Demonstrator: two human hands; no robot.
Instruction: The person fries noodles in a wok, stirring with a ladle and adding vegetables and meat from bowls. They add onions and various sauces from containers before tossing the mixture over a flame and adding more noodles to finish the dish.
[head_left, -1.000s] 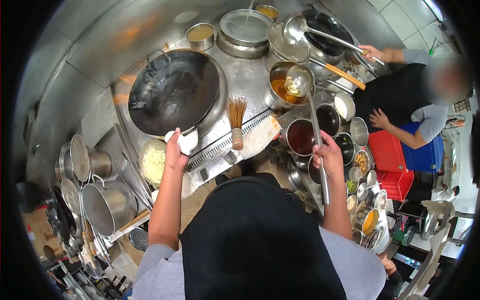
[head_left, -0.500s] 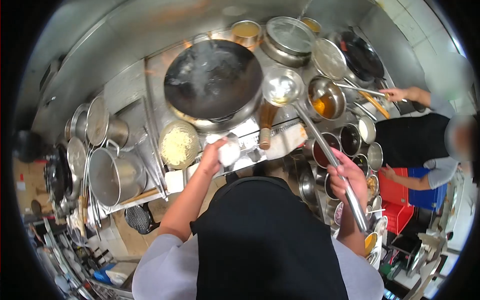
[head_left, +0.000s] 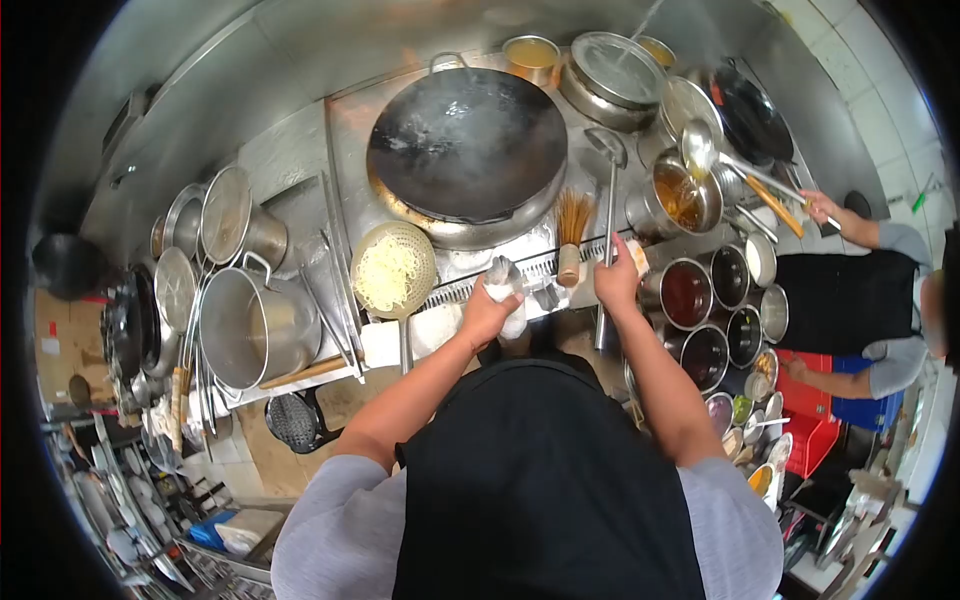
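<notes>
My left hand (head_left: 490,310) is closed around a bunched white cloth (head_left: 514,322) at the front edge of the stove. In my right hand (head_left: 617,278) is the handle of a steel ladle (head_left: 607,150), its bowl tipped and pointing away from me. A large dark wok (head_left: 465,150) sits on the burner ahead of both hands, with thin steam over it and a small glossy patch inside. Between my hands stands a bamboo wok brush (head_left: 572,232). To the left of my left hand, a perforated strainer (head_left: 408,238) holds pale, noodle-like strands (head_left: 387,275).
A big pot (head_left: 255,325) and tools stand at left. On the right are a pot of orange-brown liquid (head_left: 685,200) and several sauce pots (head_left: 686,292). A co-worker's hand (head_left: 822,208) holds another ladle (head_left: 700,148) over that pot.
My right hand has moved left and forward, swinging the ladle from a slant to nearly straight ahead. The co-worker's ladle has risen into view above the orange-brown pot. The view has shifted slightly.
</notes>
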